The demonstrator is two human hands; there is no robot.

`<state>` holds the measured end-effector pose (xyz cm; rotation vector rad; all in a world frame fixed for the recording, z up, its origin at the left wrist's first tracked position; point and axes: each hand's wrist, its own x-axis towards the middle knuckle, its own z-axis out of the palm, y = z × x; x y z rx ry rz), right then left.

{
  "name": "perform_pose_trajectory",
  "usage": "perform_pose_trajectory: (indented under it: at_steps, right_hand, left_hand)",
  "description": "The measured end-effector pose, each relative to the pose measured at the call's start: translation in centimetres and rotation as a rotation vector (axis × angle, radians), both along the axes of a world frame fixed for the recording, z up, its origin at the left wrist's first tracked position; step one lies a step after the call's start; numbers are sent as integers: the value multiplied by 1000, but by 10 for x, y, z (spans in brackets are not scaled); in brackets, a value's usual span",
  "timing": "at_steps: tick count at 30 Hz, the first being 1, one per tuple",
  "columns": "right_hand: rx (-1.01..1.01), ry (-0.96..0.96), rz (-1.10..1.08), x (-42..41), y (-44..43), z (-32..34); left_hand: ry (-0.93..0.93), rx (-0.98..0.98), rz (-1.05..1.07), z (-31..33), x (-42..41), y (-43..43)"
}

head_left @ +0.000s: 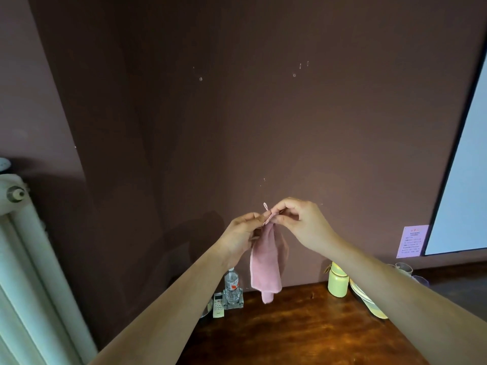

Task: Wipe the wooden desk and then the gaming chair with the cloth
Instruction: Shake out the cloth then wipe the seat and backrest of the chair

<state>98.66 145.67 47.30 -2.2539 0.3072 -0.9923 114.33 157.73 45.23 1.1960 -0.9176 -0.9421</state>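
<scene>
A pink cloth (264, 264) hangs in the air in front of the brown wall, above the back of the wooden desk (303, 327). My left hand (242, 233) and my right hand (297, 222) both pinch its top edge close together, near a small hanging loop that sticks up. The cloth's lower end dangles just above the desk's rear edge. The gaming chair is not in view.
At the desk's back left stand a clear water bottle (232, 285) in a glass holder and a white remote (218, 304). A yellow jar (338, 280) and stacked plates (369, 301) sit at the back right. A white radiator (29, 259) fills the left; a white board (463, 180) leans at the right.
</scene>
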Motion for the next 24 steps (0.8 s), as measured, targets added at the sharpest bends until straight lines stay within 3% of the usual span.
perform_pose_trajectory:
  at_steps: [6,11,18,24]
  right_hand:
    - [-2,53,-25,1,-2,-1]
    - [-65,69,-27,0,-4,6]
    - [-19,-13,-102,7,-4,12]
    - [150,-84,-110,11,-4,17]
  left_hand:
    - [-86,116,-26,14,-4,1]
    - [-225,176,72,24,-3,-5]
    - [-470,49,309,32,-5,-15]
    - [-492,-132,589,24,2,-18]
